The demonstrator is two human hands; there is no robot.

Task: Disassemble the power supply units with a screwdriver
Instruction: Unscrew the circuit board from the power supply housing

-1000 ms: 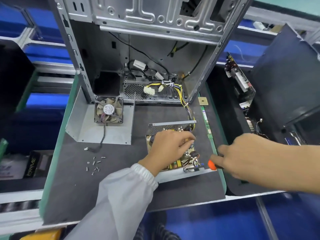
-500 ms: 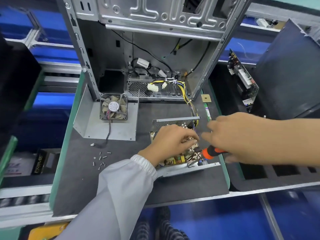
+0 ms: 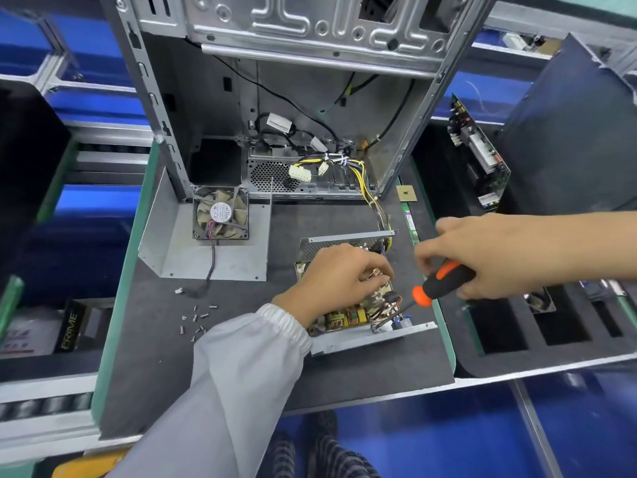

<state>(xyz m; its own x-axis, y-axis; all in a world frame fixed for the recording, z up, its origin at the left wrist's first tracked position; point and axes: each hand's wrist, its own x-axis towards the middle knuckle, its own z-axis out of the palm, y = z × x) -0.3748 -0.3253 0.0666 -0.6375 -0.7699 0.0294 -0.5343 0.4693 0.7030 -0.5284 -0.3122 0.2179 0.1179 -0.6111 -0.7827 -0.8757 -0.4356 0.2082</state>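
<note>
- Our left hand (image 3: 339, 281) lay curled over the open supply (image 3: 355, 305) on the tabletop (image 3: 362, 367), gripping its board parts and pinning it down.
- Our right hand (image 3: 482, 257) gripped the screwdriver (image 3: 437, 288) by its handle.
- The shaft ran down and to our left from the right hand, tip at the supply's near right corner, just beside the front rail.
- The right hand was the nearer to that corner; we judged a screw there came next, though we could not see one.
- Loose screws (image 3: 196, 319) lay left of the supply.
</note>
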